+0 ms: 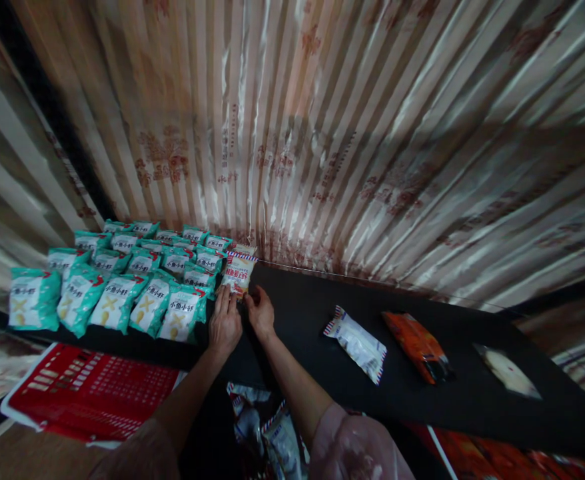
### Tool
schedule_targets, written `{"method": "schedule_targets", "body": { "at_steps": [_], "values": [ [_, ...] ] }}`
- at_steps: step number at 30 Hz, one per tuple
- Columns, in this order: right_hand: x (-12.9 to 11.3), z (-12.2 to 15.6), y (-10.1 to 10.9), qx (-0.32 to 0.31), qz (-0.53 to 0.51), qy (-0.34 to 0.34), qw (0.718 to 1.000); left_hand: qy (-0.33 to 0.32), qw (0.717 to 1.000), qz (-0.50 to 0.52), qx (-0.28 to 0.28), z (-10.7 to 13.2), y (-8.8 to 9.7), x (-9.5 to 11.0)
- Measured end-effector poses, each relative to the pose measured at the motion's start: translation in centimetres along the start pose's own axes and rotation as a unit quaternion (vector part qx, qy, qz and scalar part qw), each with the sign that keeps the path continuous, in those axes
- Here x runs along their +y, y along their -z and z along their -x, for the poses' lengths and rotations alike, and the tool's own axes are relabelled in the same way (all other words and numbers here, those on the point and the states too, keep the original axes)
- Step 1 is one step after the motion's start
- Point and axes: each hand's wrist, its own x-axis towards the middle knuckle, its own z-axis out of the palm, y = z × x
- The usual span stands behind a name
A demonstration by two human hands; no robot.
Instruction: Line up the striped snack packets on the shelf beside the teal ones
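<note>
Touching red-lettered snack packet [240, 270] with left hand [225, 323], right hand [262, 315] | beside teal 小鱼小虾 snack bags [142, 263], on black table [302, 307] | cannot tell whether pinching

Open black tabletop [305, 300] between red-lettered bag [238, 270] and silver packet [358, 345], teal bags [115, 303] crowding left, striped curtain [292, 133] behind

Muted pink sleeves [357, 443], faintly patterned on the right, leave forearms [297, 380] bare.

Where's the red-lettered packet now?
The red-lettered packet is left of centre in the head view, just right of the teal packets, with left hand and right hand at its near end.
</note>
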Motion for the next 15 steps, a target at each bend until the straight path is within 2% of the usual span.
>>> {"method": "schedule_targets", "body": {
  "at_steps": [4,15],
  "values": [
    [0.4,1.0,0.2,0.023,-0.004,0.011,1.000,-0.012,1.000,-0.027,-0.012,0.2,0.3,0.4],
    [0.8,4.8,2.2,0.011,0.013,0.000,1.000,-0.027,0.996,-0.040,-0.076,3.2,1.0,3.4]
  ]
}}
